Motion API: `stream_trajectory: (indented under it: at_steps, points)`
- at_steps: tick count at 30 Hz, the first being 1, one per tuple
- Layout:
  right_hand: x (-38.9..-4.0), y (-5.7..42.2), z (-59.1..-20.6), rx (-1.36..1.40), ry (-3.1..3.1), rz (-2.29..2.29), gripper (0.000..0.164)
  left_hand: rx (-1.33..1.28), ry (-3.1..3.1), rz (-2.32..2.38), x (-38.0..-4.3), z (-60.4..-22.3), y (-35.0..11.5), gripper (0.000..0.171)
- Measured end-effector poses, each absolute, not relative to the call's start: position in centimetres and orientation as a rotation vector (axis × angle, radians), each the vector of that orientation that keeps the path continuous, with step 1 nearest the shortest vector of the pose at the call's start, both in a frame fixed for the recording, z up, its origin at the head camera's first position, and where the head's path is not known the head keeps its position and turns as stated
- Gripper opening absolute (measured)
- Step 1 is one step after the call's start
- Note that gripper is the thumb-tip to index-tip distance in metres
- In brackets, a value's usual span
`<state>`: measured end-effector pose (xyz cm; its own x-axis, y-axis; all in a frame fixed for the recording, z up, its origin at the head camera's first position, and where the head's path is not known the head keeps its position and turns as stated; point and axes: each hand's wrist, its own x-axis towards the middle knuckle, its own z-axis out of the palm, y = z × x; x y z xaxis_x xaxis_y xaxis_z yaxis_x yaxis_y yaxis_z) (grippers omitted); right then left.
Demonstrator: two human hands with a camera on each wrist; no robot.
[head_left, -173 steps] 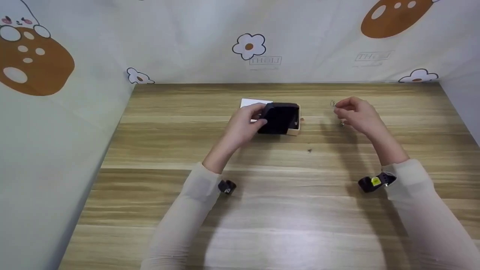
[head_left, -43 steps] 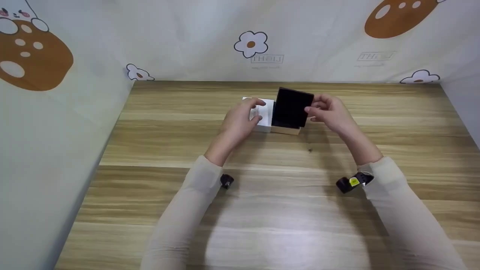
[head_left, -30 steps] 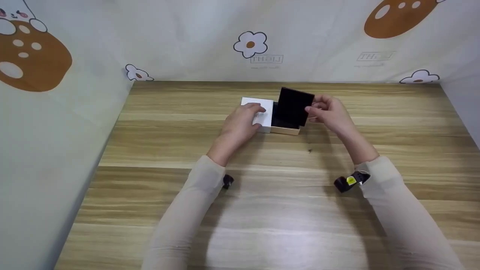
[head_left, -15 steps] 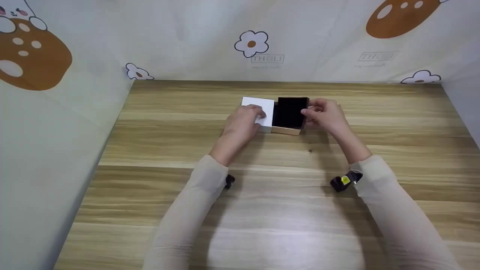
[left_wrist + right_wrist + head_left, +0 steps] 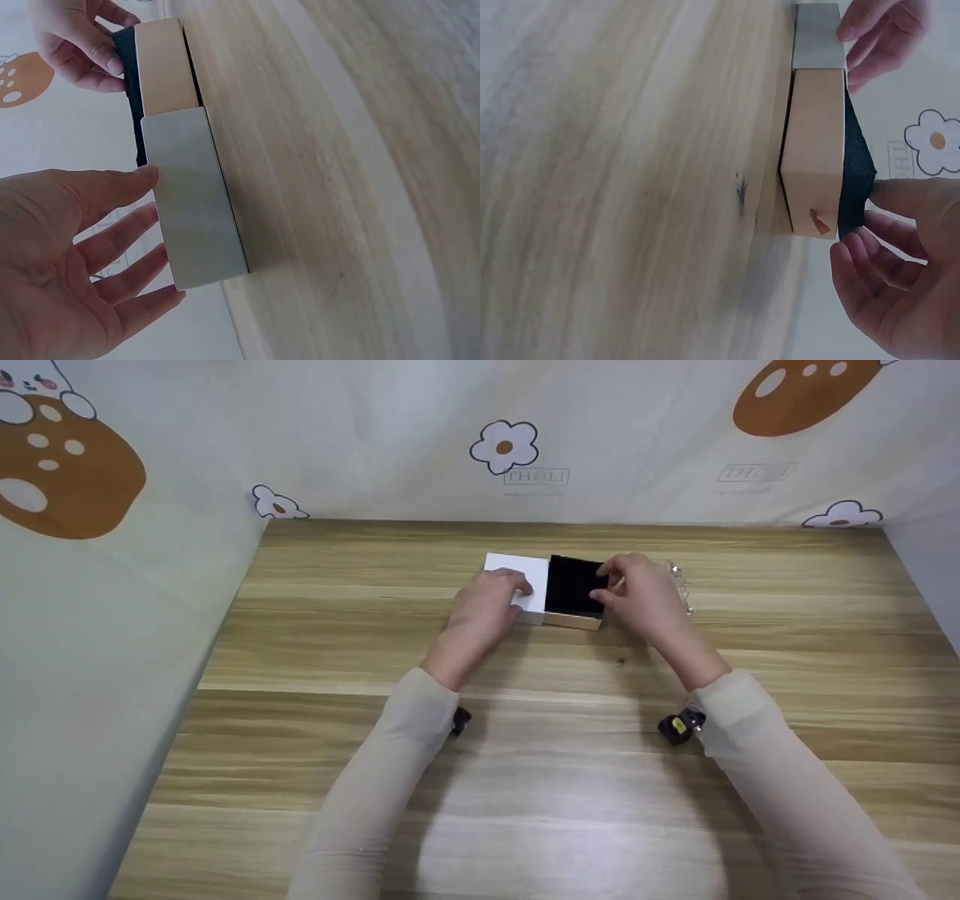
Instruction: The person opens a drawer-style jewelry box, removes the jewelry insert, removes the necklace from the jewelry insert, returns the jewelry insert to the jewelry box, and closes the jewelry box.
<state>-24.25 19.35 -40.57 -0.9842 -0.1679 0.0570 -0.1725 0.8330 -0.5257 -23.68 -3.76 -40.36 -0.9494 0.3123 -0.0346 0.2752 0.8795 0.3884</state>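
Observation:
A small drawer box lies toward the back of the table: a white sleeve (image 5: 531, 598) with a tan drawer (image 5: 814, 127) pulled out to its right. My left hand (image 5: 480, 604) rests on the sleeve, its thumb and fingertips touching the top in the left wrist view. A square black pad (image 5: 574, 586) covers the drawer's opening. My right hand (image 5: 646, 596) pinches the pad's right part between thumb and fingers. In the right wrist view that part bulges above the drawer rim. Whatever lies under the pad is hidden.
A thin chain-like piece of jewellery (image 5: 679, 577) with small shiny bits lies just right of my right hand. The drawer's front has a small ribbon tab (image 5: 820, 221). A dark mark (image 5: 620, 661) shows on the wooden table (image 5: 555, 780), and a patterned sheet (image 5: 375, 450) hangs behind.
The pad, held by my left hand at first and later raised and tilted in my right, has come down onto the drawer. My right hand has moved left, and the jewellery shows behind it.

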Motion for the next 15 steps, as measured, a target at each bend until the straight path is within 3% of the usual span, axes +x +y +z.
stream_trajectory:
  at_steps: [15]
  points:
    - [-23.7, 18.44, -41.25, 0.578, -2.967, 0.528, 0.041, 0.442, 2.943, 0.598, -23.64, -40.29, -3.7, 0.028]
